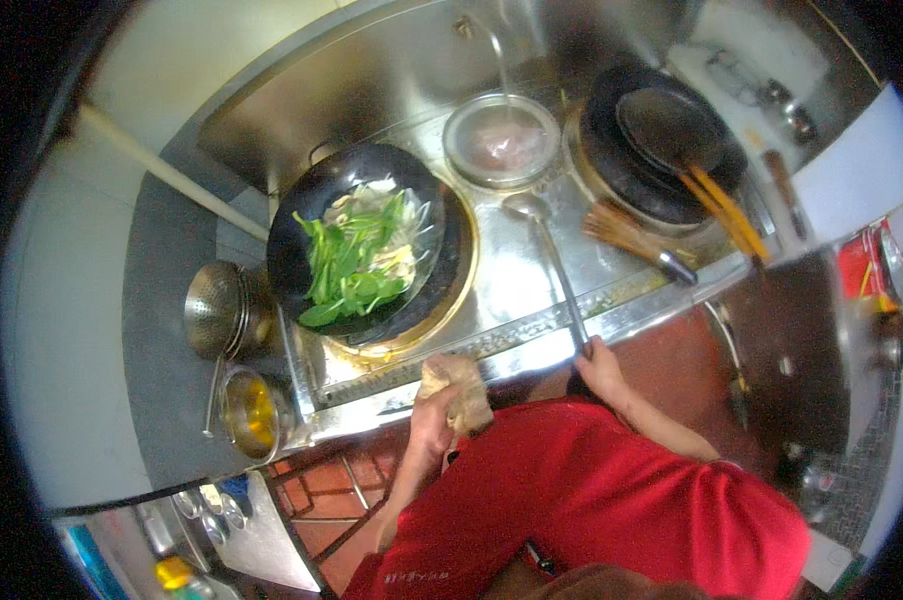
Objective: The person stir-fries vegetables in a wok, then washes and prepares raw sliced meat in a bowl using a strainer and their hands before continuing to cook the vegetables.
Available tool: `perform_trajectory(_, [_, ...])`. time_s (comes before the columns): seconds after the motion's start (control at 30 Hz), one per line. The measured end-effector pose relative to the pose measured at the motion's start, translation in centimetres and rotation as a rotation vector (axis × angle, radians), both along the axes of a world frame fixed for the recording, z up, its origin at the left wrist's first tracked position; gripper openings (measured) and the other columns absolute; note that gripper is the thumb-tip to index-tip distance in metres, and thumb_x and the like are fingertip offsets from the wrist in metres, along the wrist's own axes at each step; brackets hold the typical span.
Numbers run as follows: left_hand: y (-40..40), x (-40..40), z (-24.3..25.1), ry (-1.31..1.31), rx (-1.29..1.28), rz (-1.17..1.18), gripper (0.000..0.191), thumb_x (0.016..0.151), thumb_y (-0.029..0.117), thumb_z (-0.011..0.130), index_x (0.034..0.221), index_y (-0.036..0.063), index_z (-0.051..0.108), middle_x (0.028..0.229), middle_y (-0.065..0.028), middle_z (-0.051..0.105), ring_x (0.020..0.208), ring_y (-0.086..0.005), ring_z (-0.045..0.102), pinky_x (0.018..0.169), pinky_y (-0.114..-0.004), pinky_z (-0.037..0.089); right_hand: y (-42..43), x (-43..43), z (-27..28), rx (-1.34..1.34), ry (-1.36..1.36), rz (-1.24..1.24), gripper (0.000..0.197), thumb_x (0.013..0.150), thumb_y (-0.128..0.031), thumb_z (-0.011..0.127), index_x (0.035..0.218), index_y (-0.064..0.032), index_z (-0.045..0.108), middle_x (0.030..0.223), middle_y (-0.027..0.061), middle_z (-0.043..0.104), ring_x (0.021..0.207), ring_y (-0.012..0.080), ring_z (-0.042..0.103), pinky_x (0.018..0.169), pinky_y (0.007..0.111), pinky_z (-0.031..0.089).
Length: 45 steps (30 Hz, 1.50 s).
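My left hand (433, 420) grips a folded tan cloth (459, 390) at the front edge of the steel stove. In my right hand (600, 373) is the handle end of a long metal ladle (560, 277), whose bowl rests over the stove top near a round water basin. A black wok (290, 255) sits tilted on the left burner ring, left of the ladle. Inside it are green leafy vegetables (346, 255) and pale pieces (395, 262) that I cannot identify. Neither hand touches the wok.
A tap (496, 49) runs into the round basin (459, 161). At right, a bamboo wok brush (631, 236) lies before a burner bearing a dark pan (673, 124). Perforated strainers (211, 307) and a metal pot (230, 420) with yellow liquid stand left of the stove.
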<state>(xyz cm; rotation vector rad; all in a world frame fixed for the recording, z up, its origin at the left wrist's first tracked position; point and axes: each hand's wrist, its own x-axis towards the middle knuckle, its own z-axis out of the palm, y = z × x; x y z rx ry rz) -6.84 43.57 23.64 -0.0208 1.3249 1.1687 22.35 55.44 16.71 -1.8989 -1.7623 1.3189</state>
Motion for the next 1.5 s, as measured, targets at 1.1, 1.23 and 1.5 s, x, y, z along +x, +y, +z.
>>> perform_trajectory(1.1, [11.5, 13.5, 0.5, -0.062, 0.087, 0.256, 0.041, 0.082, -0.003, 0.055, 0.122, -0.0048, 0.048, 0.104, -0.0199, 0.061, 0.09, -0.0326, 0.065, 0.076, -0.043, 0.057, 16.7, 39.3, -3.0, -0.121, 0.239, -0.551, 0.044, 0.084, -0.008, 0.057, 0.127, -0.0014, 0.048, 0.099, 0.0097, 0.064, 0.088, 0.0227, 0.063, 0.078, 0.034, 0.051])
perform_trajectory(1.23, [10.9, 11.3, -1.8, -0.156, 0.066, 0.194, 0.043, 0.083, 0.0, 0.056, 0.123, -0.0101, 0.043, 0.114, -0.0242, 0.057, 0.092, -0.0322, 0.065, 0.078, -0.043, 0.059, 17.4, 40.4, -6.1, 0.374, -0.471, -0.172, 0.047, 0.088, -0.02, 0.061, 0.125, 0.0042, 0.046, 0.109, 0.0245, 0.061, 0.106, 0.0386, 0.057, 0.092, 0.041, 0.045])
perform_trajectory(1.5, [10.3, 10.6, -0.8, -0.187, 0.171, 0.109, 0.045, 0.084, -0.001, 0.053, 0.128, 0.0015, 0.042, 0.109, -0.0194, 0.058, 0.088, -0.0294, 0.066, 0.071, -0.041, 0.061, 24.5, 31.6, 11.7, 0.267, 0.155, -0.454, 0.036, 0.094, -0.034, 0.055, 0.106, 0.0004, 0.061, 0.095, 0.0069, 0.065, 0.082, 0.0149, 0.06, 0.073, 0.028, 0.047])
